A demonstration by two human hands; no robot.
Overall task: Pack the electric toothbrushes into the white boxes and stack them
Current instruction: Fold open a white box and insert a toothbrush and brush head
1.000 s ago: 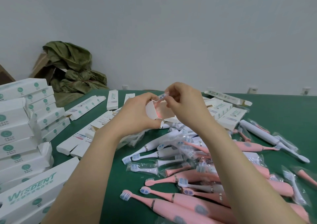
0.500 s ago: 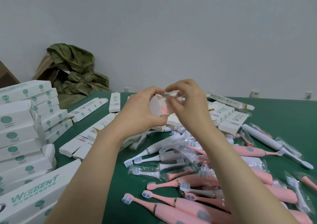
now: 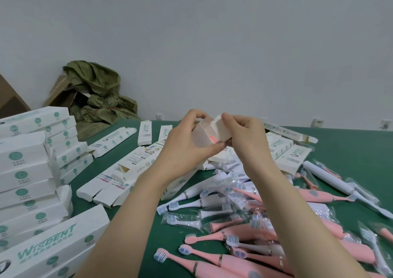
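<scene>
1. Well out to the left of our left hand stands the stack of closed boxes [image 3: 25,167], their long sides lying across our view. We judge that this is where the box in hand is headed.
2. Between that stack and our left forearm, empty cartons [image 3: 119,171] lie flat on the green table [image 3: 350,150], several with their ends open.
3. Our left hand [image 3: 185,148] is curled round the white box [image 3: 202,138], thumb below its open end and fingers over the top. It carries the box's weight and is the hand nearer the stack.
4. The box sits between our two hands, raised off the table, with its open mouth turned toward us and to the right. Its long axis seems to run away from the mouth behind our left palm, but most of the body is hidden, so we cannot be sure. A pink toothbrush [image 3: 213,138] shows just inside the mouth.
5. Our right hand [image 3: 246,137] touches the box from the right and pinches the end flap [image 3: 221,126] between thumb and fingertips. The flap stands up, not yet tucked in. We judge the closing fold runs from the right hand toward the left.
6. Below and to the right of our right forearm lie the loose toothbrushes [image 3: 255,231], pink and white, many in clear wrappers.
</scene>
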